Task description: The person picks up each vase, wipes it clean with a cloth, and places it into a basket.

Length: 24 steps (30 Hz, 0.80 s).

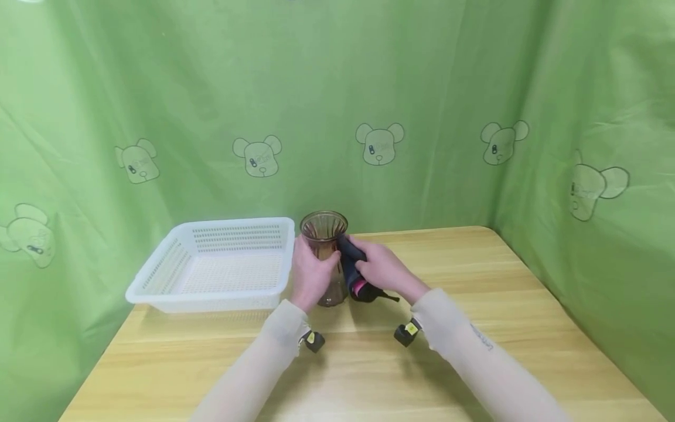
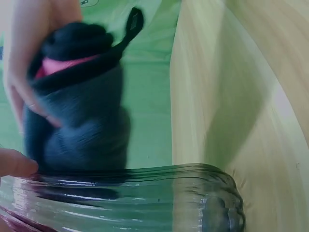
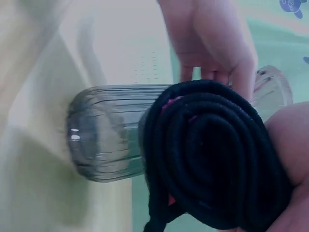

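Note:
My left hand point(image 1: 312, 274) grips a ribbed, brownish clear glass vase point(image 1: 334, 288) round its upper part, thumb at the front. The vase stands upright, its flared rim above the hand and its base low at the tabletop. Against its right side, my right hand point(image 1: 384, 268) holds a rolled dark navy cloth point(image 1: 348, 266). Pink shows between the layers, and a thin dark loop sticks out at the lower end. In the right wrist view the coiled end of the rolled cloth point(image 3: 207, 150) covers part of the vase point(image 3: 106, 135). The left wrist view shows the cloth point(image 2: 82, 116) beside the glass.
A white plastic basket point(image 1: 211, 304) with slotted walls stands left of the vase, near my left hand. Everything is on a light wooden table point(image 1: 358, 375). Green curtains point(image 1: 422, 70) with bear-face prints hang behind and at both sides.

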Each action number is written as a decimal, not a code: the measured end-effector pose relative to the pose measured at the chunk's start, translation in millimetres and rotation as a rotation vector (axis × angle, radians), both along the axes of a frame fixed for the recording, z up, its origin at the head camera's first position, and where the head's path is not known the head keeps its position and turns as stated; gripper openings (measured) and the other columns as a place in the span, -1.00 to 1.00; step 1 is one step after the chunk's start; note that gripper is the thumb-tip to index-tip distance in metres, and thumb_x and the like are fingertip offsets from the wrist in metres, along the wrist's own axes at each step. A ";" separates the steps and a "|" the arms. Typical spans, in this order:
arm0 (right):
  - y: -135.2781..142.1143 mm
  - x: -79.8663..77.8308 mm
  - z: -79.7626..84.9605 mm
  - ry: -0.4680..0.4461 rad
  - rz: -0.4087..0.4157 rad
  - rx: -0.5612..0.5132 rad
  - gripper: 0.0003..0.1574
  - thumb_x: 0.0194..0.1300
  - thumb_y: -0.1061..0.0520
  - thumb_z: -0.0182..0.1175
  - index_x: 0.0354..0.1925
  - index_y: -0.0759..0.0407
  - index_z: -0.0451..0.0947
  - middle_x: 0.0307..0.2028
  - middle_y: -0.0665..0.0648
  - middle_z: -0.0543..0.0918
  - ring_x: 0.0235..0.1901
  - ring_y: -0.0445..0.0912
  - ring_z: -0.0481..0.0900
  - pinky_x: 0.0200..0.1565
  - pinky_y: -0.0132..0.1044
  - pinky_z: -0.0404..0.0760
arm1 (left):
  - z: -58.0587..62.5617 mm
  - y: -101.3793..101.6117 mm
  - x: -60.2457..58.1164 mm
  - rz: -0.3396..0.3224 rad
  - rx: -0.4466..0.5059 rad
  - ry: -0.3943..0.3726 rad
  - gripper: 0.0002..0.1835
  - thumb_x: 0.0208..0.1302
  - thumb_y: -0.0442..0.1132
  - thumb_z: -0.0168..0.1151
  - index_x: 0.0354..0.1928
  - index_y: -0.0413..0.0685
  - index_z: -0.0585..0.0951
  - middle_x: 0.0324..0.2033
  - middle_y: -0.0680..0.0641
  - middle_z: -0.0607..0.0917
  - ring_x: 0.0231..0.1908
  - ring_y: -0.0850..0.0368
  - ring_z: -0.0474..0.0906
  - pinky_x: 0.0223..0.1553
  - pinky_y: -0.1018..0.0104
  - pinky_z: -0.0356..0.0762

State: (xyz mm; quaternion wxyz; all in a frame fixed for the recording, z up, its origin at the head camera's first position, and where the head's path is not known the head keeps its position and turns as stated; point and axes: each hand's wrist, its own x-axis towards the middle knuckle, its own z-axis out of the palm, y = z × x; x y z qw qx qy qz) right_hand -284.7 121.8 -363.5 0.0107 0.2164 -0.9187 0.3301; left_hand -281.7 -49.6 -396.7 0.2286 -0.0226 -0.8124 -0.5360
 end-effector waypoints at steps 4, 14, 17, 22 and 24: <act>-4.7 -5.8 5.1 0.028 0.002 0.012 -0.19 0.34 0.29 0.08 0.52 0.15 0.19 0.31 0.39 0.49 -0.03 0.11 0.62 0.03 0.00 0.62 | 0.9 0.8 -0.1 0.004 0.009 -0.004 -0.23 0.02 -0.21 0.46 0.31 -0.05 0.37 0.17 -0.10 0.55 0.21 -0.01 0.51 0.36 0.06 0.42; -4.5 -13.6 -34.7 -0.104 0.060 0.157 -0.16 0.21 0.40 0.09 0.47 0.20 0.28 -0.06 0.39 0.70 -0.35 -0.03 0.66 -0.27 -0.21 0.70 | -2.7 4.9 1.7 -0.003 0.082 -0.057 -0.13 0.06 -0.15 0.49 0.39 -0.01 0.26 0.21 -0.11 0.57 0.23 -0.04 0.52 0.36 0.01 0.42; -3.1 -9.6 -42.8 -0.182 0.074 0.175 -0.15 0.19 0.41 0.08 0.47 0.25 0.27 -0.19 0.33 0.70 -0.49 -0.09 0.63 -0.43 -0.30 0.67 | -3.8 5.4 1.6 0.005 0.094 -0.046 -0.12 0.05 -0.12 0.53 0.39 -0.03 0.28 0.22 -0.12 0.53 0.24 -0.05 0.50 0.38 0.01 0.40; -0.2 -2.2 -36.5 -0.187 0.032 0.149 -0.15 0.22 0.38 0.09 0.48 0.25 0.25 -0.14 0.35 0.69 -0.50 -0.09 0.61 -0.46 -0.30 0.64 | -4.0 5.6 -0.4 0.028 0.053 -0.034 -0.14 0.02 -0.09 0.55 0.35 -0.05 0.33 0.15 -0.08 0.40 0.17 0.01 0.45 0.36 0.08 0.40; 0.6 -0.2 -28.8 -0.155 0.023 0.134 -0.16 0.24 0.37 0.10 0.49 0.22 0.24 -0.05 0.39 0.68 -0.47 -0.09 0.60 -0.43 -0.30 0.64 | -3.3 5.7 -1.3 0.028 0.042 -0.031 -0.15 0.01 -0.09 0.55 0.34 -0.05 0.34 0.14 -0.07 0.39 0.15 0.02 0.45 0.35 0.09 0.41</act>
